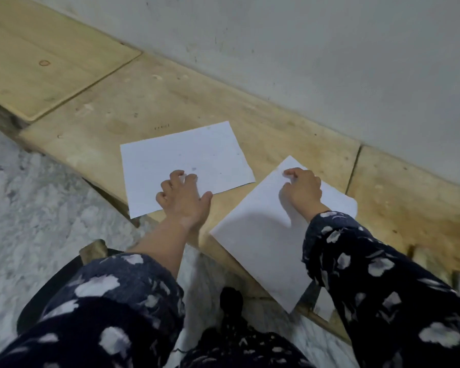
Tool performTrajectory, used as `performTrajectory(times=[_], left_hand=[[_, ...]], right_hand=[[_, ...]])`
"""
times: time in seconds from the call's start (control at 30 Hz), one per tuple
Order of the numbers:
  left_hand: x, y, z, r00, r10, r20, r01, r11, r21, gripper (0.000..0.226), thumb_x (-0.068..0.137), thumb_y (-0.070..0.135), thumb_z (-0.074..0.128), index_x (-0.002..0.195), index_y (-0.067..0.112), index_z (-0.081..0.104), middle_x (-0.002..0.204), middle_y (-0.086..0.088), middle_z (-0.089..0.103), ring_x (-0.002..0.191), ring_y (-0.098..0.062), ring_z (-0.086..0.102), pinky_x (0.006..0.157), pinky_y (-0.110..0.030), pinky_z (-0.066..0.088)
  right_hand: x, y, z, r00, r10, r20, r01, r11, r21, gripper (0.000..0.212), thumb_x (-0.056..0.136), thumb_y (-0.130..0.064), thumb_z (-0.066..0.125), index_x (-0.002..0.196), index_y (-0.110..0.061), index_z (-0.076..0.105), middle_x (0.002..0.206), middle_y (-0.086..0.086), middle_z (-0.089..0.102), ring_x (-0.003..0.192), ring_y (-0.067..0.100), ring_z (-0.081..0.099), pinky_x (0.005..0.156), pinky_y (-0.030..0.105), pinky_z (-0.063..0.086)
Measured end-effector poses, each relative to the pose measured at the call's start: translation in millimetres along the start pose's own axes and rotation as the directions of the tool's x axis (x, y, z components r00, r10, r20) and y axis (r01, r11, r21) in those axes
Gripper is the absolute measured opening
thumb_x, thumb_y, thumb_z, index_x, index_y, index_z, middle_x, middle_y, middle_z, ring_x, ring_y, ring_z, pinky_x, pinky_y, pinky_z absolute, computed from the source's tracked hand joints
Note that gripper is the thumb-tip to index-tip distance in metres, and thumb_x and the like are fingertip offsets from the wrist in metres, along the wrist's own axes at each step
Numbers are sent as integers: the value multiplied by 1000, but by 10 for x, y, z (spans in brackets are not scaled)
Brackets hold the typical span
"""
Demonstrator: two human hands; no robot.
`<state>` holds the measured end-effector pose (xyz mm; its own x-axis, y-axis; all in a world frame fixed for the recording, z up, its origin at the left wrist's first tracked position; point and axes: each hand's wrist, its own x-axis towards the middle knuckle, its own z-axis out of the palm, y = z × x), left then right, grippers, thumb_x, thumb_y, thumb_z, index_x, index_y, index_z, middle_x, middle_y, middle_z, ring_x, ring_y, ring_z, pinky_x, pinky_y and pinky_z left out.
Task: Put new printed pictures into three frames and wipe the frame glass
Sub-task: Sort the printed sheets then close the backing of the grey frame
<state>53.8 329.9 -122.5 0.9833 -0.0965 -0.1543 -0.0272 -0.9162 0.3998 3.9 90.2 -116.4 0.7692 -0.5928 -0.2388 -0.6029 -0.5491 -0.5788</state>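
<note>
Two white sheets of paper lie blank side up on a low wooden bench (170,96). The left sheet (181,155) lies flat near the bench's front edge. My left hand (183,197) rests on its near edge with the fingers bent and the fingertips pressing on the paper. The right sheet (260,235) is turned at an angle and hangs over the front edge of the bench. My right hand (302,191) sits on its far part with the fingers curled, pinching the paper near the top corner. No picture frame is in view.
A grey wall (329,62) runs along the back of the bench. A lighter wooden board (45,57) lies at the far left. The floor (32,208) below is grey marble. My knees in dark flowered cloth fill the foreground.
</note>
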Motion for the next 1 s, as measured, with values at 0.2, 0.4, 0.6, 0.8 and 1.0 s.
performTrajectory(times=[0.2,0.4,0.6,0.8,1.0], left_hand=[[-206,215,182,957,237,165,-256,960,109,85,70,77,56,139,32,36,148,2,20,135,-26,17,109,-45,14],[-272,292,241,914,262,311,-345,905,248,118,51,90,56,148,35,17,153,3,13,140,-27,11,114,-52,5],[-276,322,242,911,267,315,-361,885,294,115,52,90,55,147,35,18,152,3,14,138,-28,14,112,-53,7],[-384,356,233,923,302,240,-372,864,340,105,57,87,56,142,33,28,150,2,18,137,-28,17,111,-53,8],[-496,404,240,934,309,178,-354,867,351,80,64,80,60,126,32,42,146,3,23,132,-27,22,107,-49,15]], right_hand=[[-168,482,-324,992,125,-2,-121,957,-265,55,90,-34,53,141,-22,38,145,10,34,135,34,23,106,45,28],[-256,821,-445,986,161,-53,-169,924,-343,72,83,-51,55,143,-20,29,146,10,30,131,37,25,109,49,23],[-259,842,-534,969,241,-44,-242,909,-339,67,82,-48,56,138,-16,36,138,12,33,126,38,28,105,48,30],[-388,911,-545,877,460,-142,-461,887,25,65,81,-27,61,138,-16,32,140,13,34,128,37,33,102,46,33],[-459,796,-552,820,571,-39,-436,668,603,23,77,-11,60,99,-10,56,97,5,62,84,28,56,62,31,45]])
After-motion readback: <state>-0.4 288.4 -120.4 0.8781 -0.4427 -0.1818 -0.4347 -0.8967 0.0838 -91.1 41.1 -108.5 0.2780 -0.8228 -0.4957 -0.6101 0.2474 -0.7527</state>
